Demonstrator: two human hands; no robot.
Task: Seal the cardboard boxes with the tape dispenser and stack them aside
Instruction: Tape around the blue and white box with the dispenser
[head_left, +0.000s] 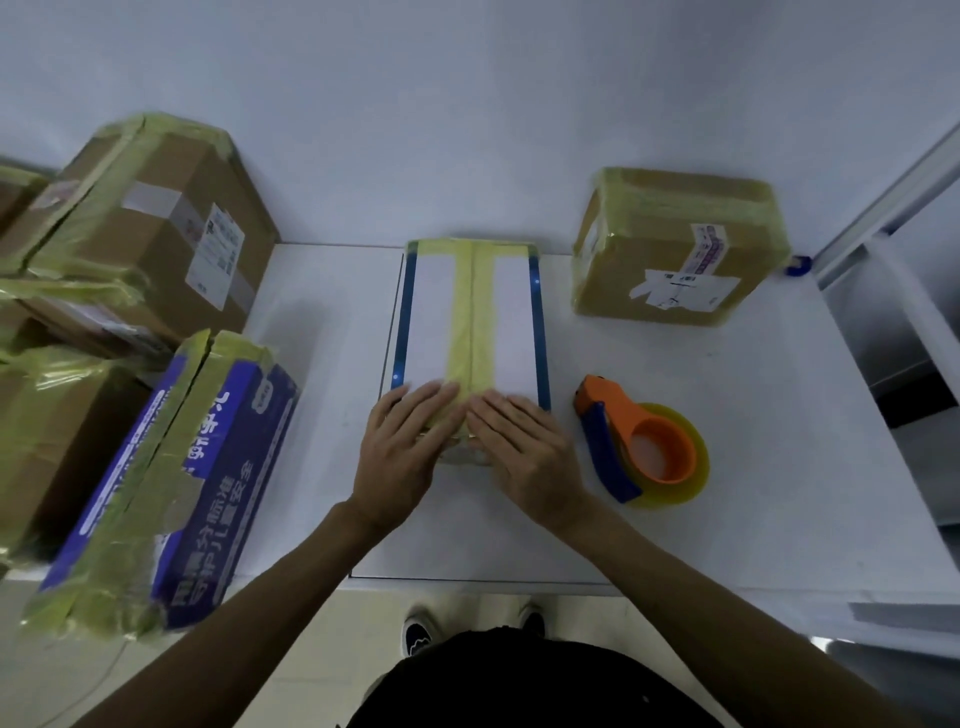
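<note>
A white box (511, 322) with blue edges lies flat in the middle of the white bench (753, 395). A wide strip of yellow tape (470, 317) runs down the middle of its top, from the far end to the near end. More of the same tape goes across the far end. Both hands are on the near end of this box. The left hand (402, 457) lies flat on the left side of the strip, and the right hand (524, 452) lies flat on the right side. The fingers are straight and point away from the person, and the two hands nearly meet over the strip. Each grip is released: the hands press down on the box and hold nothing. The tape dispenser (631, 441) sits on the bench just beside the right hand, a little apart from it. It is orange and blue and has a yellow roll on it. A brown box (670, 249) wrapped in yellow bands stands at the far right of the bench, close to the wall (467, 104). On the left is a pile of brown boxes (156, 234), taped in yellow too. A blue box (218, 457) with white writing leans tilted at the near left, next to the pile. Two dark shoes (418, 631) show on the pale floor (311, 649) below.
</note>
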